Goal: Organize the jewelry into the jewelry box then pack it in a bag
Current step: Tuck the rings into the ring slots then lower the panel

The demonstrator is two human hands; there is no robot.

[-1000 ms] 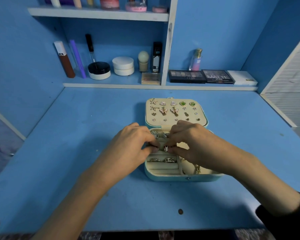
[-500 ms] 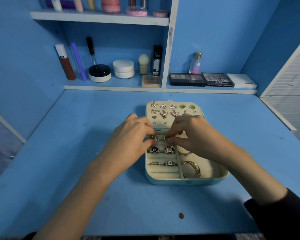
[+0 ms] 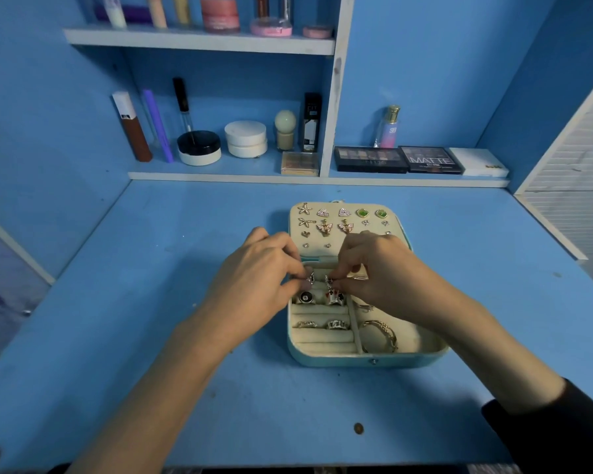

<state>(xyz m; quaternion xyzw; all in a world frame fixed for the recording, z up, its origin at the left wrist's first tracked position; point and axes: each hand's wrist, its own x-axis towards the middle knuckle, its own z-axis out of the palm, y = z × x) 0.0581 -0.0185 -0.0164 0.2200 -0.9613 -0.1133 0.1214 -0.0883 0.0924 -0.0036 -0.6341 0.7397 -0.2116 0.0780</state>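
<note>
**Both hands pinching small rings over the far ring row of the open box**

The light-blue jewellery box with cream lining [image 3: 356, 361] lies open mid-counter [image 3: 185, 268], its earring-studded lid panel [image 3: 317, 250] flat towards 12 o'clock. The left hand [image 3: 261, 268] pinches a small silver ring [image 3: 310, 278] and the right hand [image 3: 380, 271] pinches a second small ring [image 3: 328, 279]. The fingertips are close together, just above the ring roll nearest the hinge. That slot runs 9 to 3 o'clock and sits directly under both hands, so each ring likely only needs pressing down. A second ago the hands hid the next row towards 6 o'clock. They have since shifted one row towards 12, uncovering the black-faced ring [image 3: 303, 297] and the red-and-white ring [image 3: 334, 297]. The box has not moved.
</note>
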